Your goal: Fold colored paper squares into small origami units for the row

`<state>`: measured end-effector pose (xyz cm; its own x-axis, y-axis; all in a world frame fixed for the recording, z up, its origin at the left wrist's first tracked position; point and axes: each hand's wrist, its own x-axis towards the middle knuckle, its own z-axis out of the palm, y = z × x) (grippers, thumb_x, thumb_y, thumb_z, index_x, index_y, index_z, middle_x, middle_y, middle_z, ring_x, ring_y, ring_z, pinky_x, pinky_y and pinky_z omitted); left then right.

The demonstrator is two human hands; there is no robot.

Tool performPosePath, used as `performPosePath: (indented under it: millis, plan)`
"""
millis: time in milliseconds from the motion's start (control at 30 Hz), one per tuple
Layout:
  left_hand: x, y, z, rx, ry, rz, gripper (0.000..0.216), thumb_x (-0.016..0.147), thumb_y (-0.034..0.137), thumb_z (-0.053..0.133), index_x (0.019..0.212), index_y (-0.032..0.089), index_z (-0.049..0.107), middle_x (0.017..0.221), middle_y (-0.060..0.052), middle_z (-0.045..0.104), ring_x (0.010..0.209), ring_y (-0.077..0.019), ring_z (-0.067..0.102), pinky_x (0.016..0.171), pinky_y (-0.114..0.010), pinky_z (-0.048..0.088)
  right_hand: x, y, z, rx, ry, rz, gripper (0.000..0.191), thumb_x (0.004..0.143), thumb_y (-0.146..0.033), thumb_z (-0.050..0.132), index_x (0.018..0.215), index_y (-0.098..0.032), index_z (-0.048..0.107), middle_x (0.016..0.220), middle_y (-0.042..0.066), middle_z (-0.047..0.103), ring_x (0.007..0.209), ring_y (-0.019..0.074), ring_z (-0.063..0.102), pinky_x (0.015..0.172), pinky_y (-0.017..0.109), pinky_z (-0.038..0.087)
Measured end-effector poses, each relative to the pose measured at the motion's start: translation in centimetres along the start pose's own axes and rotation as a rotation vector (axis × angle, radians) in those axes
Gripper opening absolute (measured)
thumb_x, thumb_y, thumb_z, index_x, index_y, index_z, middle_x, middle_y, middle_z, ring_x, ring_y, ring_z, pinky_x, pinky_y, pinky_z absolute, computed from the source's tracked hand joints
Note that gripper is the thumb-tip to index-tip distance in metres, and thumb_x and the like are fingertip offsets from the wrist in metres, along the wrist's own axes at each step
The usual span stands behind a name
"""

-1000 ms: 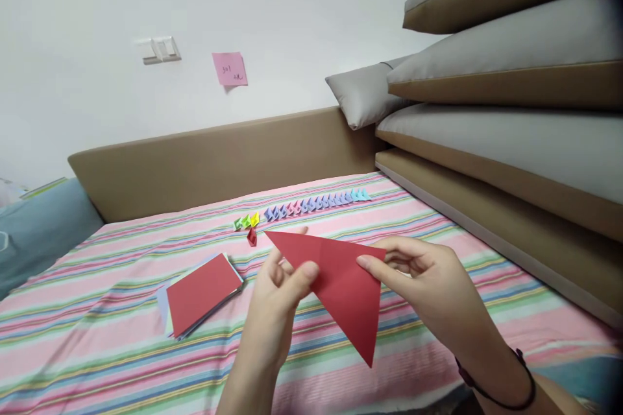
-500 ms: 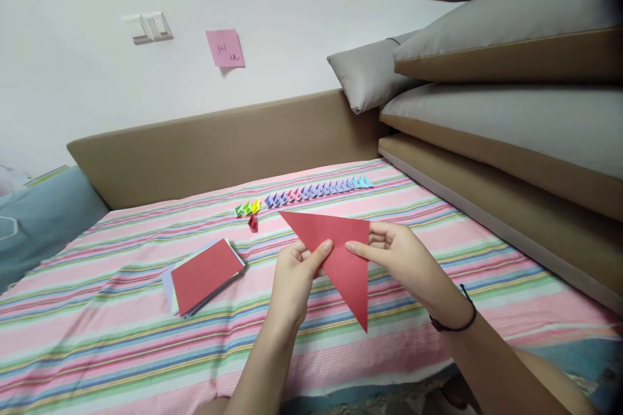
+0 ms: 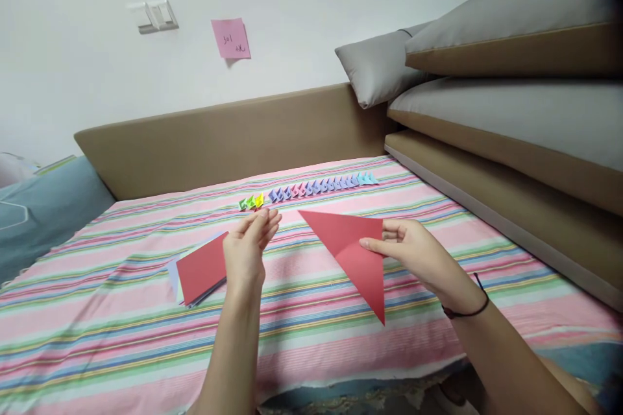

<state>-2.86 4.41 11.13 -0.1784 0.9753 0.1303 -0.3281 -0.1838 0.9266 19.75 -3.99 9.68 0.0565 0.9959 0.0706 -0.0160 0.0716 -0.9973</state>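
My right hand (image 3: 413, 253) pinches a red paper triangle (image 3: 355, 253) at its right corner and holds it above the striped sheet. My left hand (image 3: 250, 249) hovers to the left of the triangle, fingers loosely stretched and holding nothing. It partly covers a stack of coloured paper squares (image 3: 202, 269) with a red sheet on top. Behind the hands runs a row of several small folded paper pieces (image 3: 311, 188) in green, yellow, purple, pink and blue.
The striped pink sheet (image 3: 121, 311) covers the bed. A tan padded headboard (image 3: 219, 136) lines the back. Grey and tan cushions (image 3: 511, 97) are stacked at the right. A blue pillow (image 3: 43, 207) lies far left. A pink note (image 3: 231, 39) hangs on the wall.
My left hand let go of the red triangle and moved left, over the paper stack. My right hand carried the triangle slightly to the right.
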Motion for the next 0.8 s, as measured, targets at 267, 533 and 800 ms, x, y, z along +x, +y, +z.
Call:
performPosePath:
  millis: [267, 533, 800]
  plan:
    - [-5.3, -1.7, 4.0, 0.345, -0.508, -0.034, 0.037, 0.08, 0.036, 0.064, 0.113, 0.018, 0.063, 0.125, -0.012, 0.062, 0.118, -0.0266, 0.056, 0.094, -0.038, 0.049, 0.6, 1.2, 2.2, 0.014, 0.333, -0.163, 0.033, 0.072, -0.036, 0.073, 0.098, -0.016, 0.068, 0.095, 0.009, 0.073, 0.089, 0.0258, 0.068, 0.074, 0.033, 0.055]
    - [-6.6, -2.8, 5.0, 0.141, -0.761, -0.153, 0.069, 0.065, 0.018, 0.078, 0.127, 0.023, 0.049, 0.139, -0.009, 0.05, 0.128, -0.0257, 0.047, 0.103, -0.038, 0.044, -0.3, 0.1, 2.1, -0.028, 0.091, -0.11, 0.027, 0.077, -0.041, 0.066, 0.068, -0.016, 0.063, 0.067, 0.001, 0.068, 0.064, 0.0174, 0.065, 0.056, 0.025, 0.05]
    - [-7.4, -3.2, 5.6, 0.057, -0.767, -0.159, 0.08, 0.065, 0.015, 0.078, 0.134, 0.021, 0.039, 0.133, -0.012, 0.054, 0.121, -0.0249, 0.053, 0.1, -0.037, 0.044, -0.6, -0.2, 2.3, -0.093, 0.313, -0.103, 0.024, 0.064, -0.035, 0.078, 0.074, -0.015, 0.07, 0.074, 0.005, 0.073, 0.068, 0.022, 0.067, 0.057, 0.027, 0.051]
